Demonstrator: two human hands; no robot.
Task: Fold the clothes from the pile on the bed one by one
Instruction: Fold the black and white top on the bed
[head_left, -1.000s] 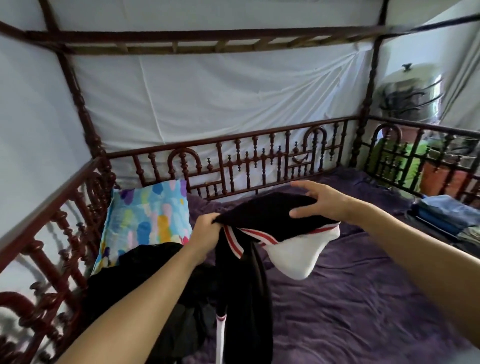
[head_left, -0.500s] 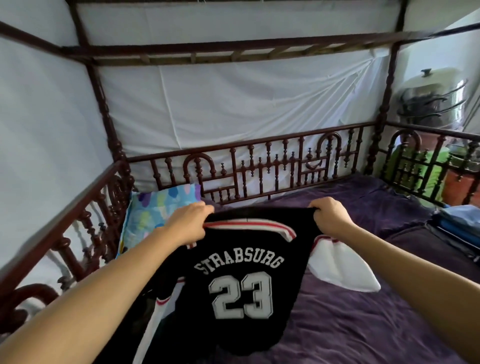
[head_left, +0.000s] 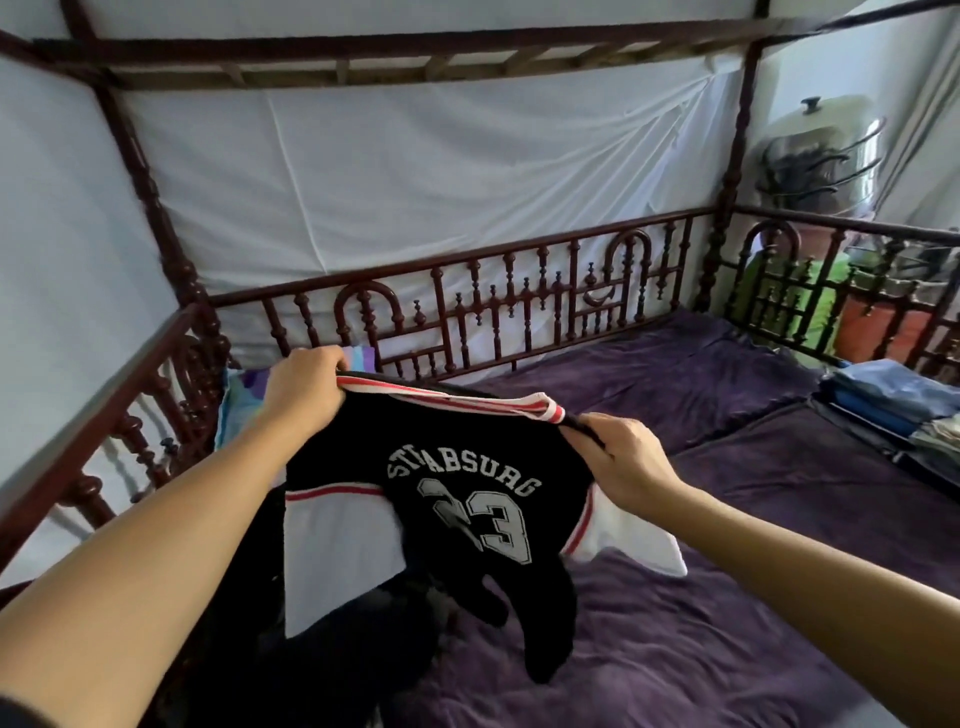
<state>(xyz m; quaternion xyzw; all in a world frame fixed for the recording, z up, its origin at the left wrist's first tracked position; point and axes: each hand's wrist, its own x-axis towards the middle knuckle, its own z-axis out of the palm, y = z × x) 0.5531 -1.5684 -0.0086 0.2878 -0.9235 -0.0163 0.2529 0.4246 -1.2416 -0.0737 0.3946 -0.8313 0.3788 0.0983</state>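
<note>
The left hand (head_left: 306, 395) and the right hand (head_left: 621, 460) each pinch a shoulder of a black jersey with white sleeves and red-and-white striped collar (head_left: 467, 483), holding it up above the purple bedspread (head_left: 727, 649). The jersey hangs creased, its printed lettering and number facing the camera, its lower edge drooping over a dark clothes pile (head_left: 337, 649) at the left. Folded blue garments (head_left: 883, 400) lie stacked far right.

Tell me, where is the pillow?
In the head view, the pillow sits far left by the bed rail, mostly hidden behind the left hand and the jersey.
</note>
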